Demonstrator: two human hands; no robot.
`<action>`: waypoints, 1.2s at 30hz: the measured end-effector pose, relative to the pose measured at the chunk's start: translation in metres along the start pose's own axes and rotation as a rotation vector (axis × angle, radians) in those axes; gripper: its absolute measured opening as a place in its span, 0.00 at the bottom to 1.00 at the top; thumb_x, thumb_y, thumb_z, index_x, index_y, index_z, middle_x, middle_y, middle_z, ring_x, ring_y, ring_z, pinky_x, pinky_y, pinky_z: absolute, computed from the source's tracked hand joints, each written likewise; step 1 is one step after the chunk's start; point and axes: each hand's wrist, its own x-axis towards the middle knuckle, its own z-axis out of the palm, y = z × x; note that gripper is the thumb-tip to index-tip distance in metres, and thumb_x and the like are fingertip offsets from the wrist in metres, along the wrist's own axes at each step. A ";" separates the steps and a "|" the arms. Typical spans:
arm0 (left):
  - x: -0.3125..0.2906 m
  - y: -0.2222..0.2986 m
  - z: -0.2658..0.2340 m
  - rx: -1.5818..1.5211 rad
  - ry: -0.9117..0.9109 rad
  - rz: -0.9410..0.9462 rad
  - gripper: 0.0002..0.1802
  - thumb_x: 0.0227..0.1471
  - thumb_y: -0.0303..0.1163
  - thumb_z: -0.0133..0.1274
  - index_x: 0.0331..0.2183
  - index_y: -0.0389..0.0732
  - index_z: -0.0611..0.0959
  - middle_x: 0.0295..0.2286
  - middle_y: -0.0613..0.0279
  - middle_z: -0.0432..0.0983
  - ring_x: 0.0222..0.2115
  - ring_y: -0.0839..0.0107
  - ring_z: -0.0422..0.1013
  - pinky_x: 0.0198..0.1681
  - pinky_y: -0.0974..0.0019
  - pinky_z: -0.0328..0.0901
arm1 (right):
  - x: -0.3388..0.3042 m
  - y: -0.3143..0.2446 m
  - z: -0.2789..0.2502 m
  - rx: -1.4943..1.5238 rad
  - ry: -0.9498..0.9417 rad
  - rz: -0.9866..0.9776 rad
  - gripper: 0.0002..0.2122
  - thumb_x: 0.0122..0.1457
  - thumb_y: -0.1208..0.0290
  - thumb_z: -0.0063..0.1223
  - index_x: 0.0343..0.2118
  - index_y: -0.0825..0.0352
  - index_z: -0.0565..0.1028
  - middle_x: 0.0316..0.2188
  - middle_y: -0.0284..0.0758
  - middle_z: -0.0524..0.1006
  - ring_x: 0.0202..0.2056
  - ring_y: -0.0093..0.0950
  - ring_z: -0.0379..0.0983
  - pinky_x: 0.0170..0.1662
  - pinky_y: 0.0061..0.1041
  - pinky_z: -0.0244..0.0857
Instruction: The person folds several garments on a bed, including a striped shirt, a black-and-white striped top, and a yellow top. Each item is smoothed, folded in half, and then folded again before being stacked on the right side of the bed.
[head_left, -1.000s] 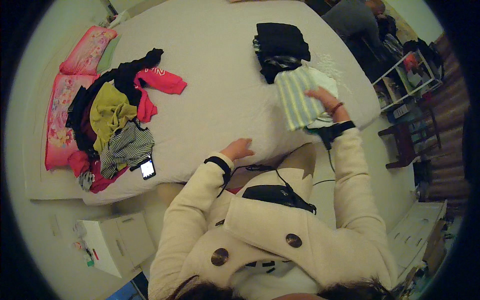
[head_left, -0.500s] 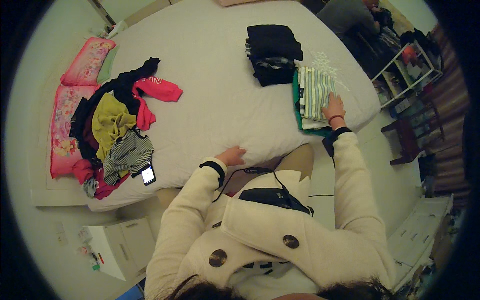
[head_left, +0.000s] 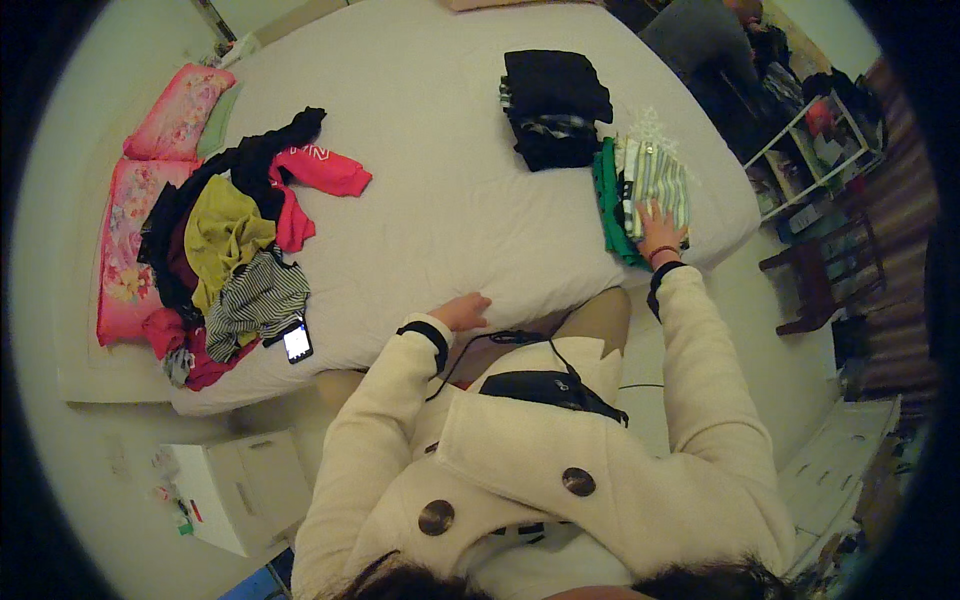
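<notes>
over one bed (head_left: 430, 190), spreads right hand (head_left: 657, 230) on one striped stack (head_left: 662, 175) beside one black stack (head_left: 558, 92), holds left hand (head_left: 464, 312) loosely extended

Dim, yellowish indoor light, fairly even across the pale bed (head_left: 430, 200), black folded clothes (head_left: 556, 88) sinking into near-featureless dark, phone screen (head_left: 297, 342) glaring white, soft grainy detail, curved fisheye edges, black vignette around the corners
</notes>
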 end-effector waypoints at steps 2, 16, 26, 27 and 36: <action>0.002 -0.001 0.003 0.006 -0.006 0.016 0.29 0.45 0.39 0.51 0.48 0.38 0.68 0.48 0.45 0.61 0.49 0.53 0.59 0.52 0.59 0.55 | 0.000 -0.008 -0.006 -0.064 -0.061 -0.076 0.36 0.43 0.59 0.60 0.56 0.40 0.53 0.61 0.25 0.45 0.60 0.38 0.45 0.54 0.61 0.41; -0.007 -0.030 0.003 -0.229 0.117 0.083 0.28 0.44 0.34 0.51 0.48 0.38 0.69 0.46 0.54 0.68 0.47 0.60 0.64 0.51 0.64 0.57 | 0.072 -0.133 -0.009 0.234 0.040 -0.500 0.28 0.47 0.50 0.52 0.50 0.58 0.67 0.53 0.39 0.61 0.52 0.40 0.59 0.51 0.49 0.53; -0.132 -0.161 -0.078 -0.013 1.200 -0.745 0.31 0.39 0.32 0.53 0.49 0.38 0.67 0.49 0.46 0.62 0.50 0.53 0.58 0.52 0.56 0.54 | -0.071 -0.320 0.026 0.053 -0.536 -0.599 0.53 0.34 0.61 0.67 0.61 0.54 0.40 0.60 0.48 0.28 0.56 0.46 0.54 0.55 0.37 0.55; -0.158 -0.178 -0.095 0.056 1.256 -0.982 0.33 0.38 0.32 0.54 0.50 0.39 0.66 0.50 0.43 0.58 0.50 0.48 0.57 0.53 0.55 0.53 | -0.066 -0.320 0.025 0.026 -0.528 -0.541 0.54 0.33 0.62 0.68 0.61 0.54 0.38 0.60 0.49 0.27 0.56 0.46 0.53 0.55 0.36 0.56; -0.300 -0.295 -0.086 -1.059 1.848 -1.250 0.39 0.36 0.45 0.60 0.46 0.29 0.67 0.44 0.46 0.68 0.42 0.55 0.64 0.51 0.59 0.56 | -0.062 -0.325 0.021 0.045 -0.538 -0.558 0.59 0.29 0.61 0.70 0.61 0.53 0.35 0.60 0.50 0.24 0.58 0.47 0.49 0.56 0.34 0.53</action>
